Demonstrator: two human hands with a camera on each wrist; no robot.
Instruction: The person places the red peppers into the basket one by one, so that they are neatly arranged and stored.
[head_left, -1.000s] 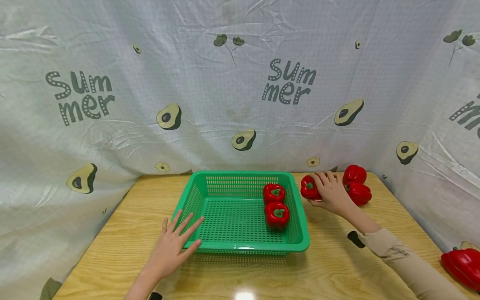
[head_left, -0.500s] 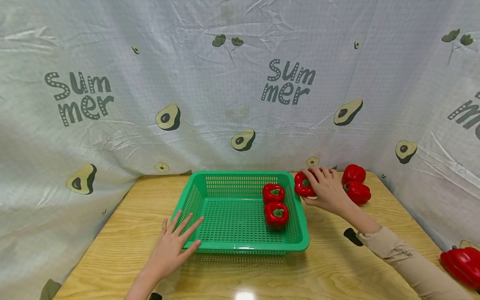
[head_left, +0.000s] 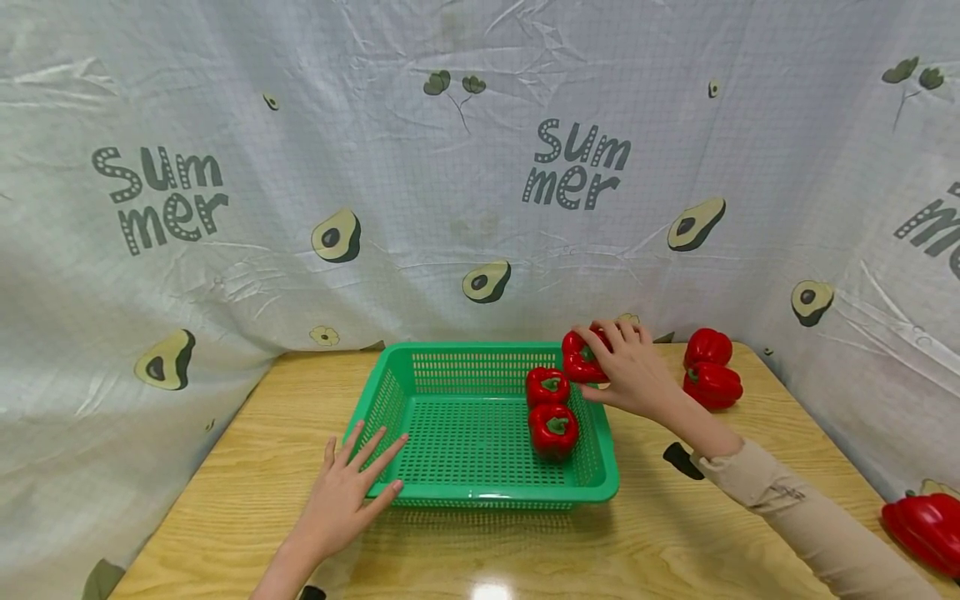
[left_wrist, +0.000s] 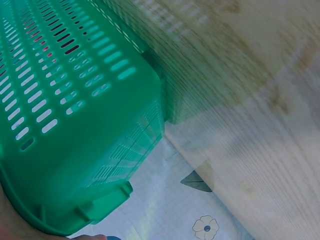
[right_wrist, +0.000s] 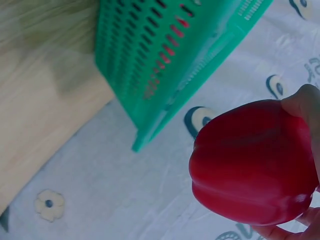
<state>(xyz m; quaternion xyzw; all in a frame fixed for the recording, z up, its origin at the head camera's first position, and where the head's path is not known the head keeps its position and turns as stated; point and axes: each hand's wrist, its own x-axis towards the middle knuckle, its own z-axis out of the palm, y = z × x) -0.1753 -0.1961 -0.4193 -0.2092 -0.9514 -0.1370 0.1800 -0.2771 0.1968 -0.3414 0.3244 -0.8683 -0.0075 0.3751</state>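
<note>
In the head view my right hand grips a red bell pepper above the back right corner of the green basket. The right wrist view shows that bell pepper held between thumb and fingers, off the table. Two more red bell peppers stand one behind the other inside the basket's right side: a front one and a back one, stems up. My left hand rests on the basket's front left rim, fingers straight and spread. Only a bit of that hand shows in the left wrist view.
Two red bell peppers touch each other at the table's back right. Another red bell pepper lies at the right edge of the view. A printed cloth hangs behind and beside the wooden table.
My right hand has lifted the bell pepper and carried it left, from the table beside the basket to over its right rim. My left hand has stayed in place.
</note>
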